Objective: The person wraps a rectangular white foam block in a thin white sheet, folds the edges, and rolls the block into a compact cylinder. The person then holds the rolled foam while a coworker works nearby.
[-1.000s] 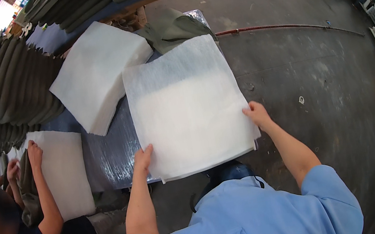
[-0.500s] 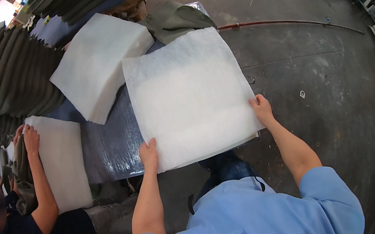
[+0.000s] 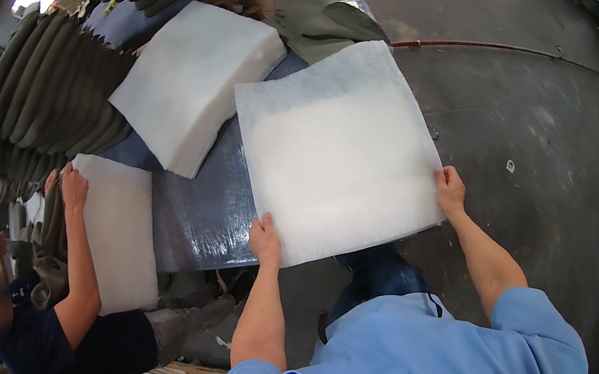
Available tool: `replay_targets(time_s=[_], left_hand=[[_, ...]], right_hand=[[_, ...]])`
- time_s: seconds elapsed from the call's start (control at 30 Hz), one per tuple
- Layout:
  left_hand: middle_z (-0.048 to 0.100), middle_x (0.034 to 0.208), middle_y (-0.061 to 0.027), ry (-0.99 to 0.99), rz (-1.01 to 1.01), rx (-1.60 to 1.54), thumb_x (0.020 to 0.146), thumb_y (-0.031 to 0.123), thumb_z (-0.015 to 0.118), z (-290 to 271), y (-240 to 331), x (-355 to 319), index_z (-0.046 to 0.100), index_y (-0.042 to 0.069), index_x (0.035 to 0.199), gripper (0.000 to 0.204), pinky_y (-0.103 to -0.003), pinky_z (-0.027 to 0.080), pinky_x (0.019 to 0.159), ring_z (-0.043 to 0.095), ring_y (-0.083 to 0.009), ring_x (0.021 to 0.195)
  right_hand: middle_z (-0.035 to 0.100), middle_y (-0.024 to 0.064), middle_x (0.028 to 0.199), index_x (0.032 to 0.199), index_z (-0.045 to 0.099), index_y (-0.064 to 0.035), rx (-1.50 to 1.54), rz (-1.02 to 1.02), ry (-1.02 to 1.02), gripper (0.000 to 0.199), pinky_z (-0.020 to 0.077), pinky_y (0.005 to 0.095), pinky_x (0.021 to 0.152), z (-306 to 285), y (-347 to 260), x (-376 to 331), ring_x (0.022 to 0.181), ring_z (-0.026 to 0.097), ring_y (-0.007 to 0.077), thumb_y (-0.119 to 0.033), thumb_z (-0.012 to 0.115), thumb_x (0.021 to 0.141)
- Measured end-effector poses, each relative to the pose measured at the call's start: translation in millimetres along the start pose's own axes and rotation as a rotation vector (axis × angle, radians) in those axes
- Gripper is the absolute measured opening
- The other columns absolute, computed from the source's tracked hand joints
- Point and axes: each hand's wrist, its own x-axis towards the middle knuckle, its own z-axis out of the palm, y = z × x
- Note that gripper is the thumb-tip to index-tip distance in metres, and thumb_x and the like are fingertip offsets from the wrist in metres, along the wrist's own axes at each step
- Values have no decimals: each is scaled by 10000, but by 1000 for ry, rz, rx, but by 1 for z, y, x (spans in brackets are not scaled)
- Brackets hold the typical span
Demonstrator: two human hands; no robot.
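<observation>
At the left, a co-worker's hand (image 3: 74,186) is raised by a white pad (image 3: 121,233) at the worktop's left end, a green pile (image 3: 42,91) beyond. The white stack (image 3: 197,73) sits toward the worktop's (image 3: 202,219) far edge, many layers left in it. The sheet (image 3: 340,168) is spread over the right end, up to the near edge: nearly flat, not yet let go. What lies beneath, I cannot tell. The left hand (image 3: 265,240) grasps its near-left corner, forearm reaching forward. The green cloth (image 3: 316,26) lies at the worktop's far-right corner. The right hand's (image 3: 452,191) fingers pinch the sheet's right edge near its corner, elbow out.
</observation>
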Motion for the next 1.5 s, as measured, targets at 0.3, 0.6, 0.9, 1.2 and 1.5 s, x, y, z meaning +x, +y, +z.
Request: replay_targets(time_s=[0.3,0.6,0.9,1.2,1.5], left_hand=[[702,969,-285,28,-16,92,1064,455,534,-4,-13,3,662,-24,1005,499,-533,501,824,663,-495,940],[706,1018,-296,38,-35,12,1060,433,544,3,-12,4,685,-25,1034,480,-506,511,869,673,-479,1003],[714,978,-99,-170,-218,-340,1075,528,537,-34,-11,36,696,-8,1217,577,-390,539,792,668,-236,844],[745,1005,-94,-138,-167,-377,1024,582,613,-3,76,160,721,-21,1151,625,-341,528,824,673,-195,899],[643,789,-64,70,-53,-111,1027,428,643,46,118,217,654,-3,896,451,-381,460,692,547,-190,715]], right_hand=[[681,170,831,1014,608,-48,19,-31,42,298,517,451,740,9,-7,-6,763,664,349,-343,635,1049],[689,175,846,1010,624,-49,13,11,46,280,519,447,746,15,7,-6,783,672,354,-326,619,1053],[706,130,912,1134,674,-47,133,94,-155,382,523,415,810,-12,-3,34,885,681,280,-399,534,1089],[748,117,956,1102,718,-50,129,-86,-46,521,513,415,860,58,-103,169,938,702,278,-544,565,1037],[719,144,889,1023,677,-39,39,-23,-30,396,514,446,779,105,-133,218,860,695,318,-434,654,1010]])
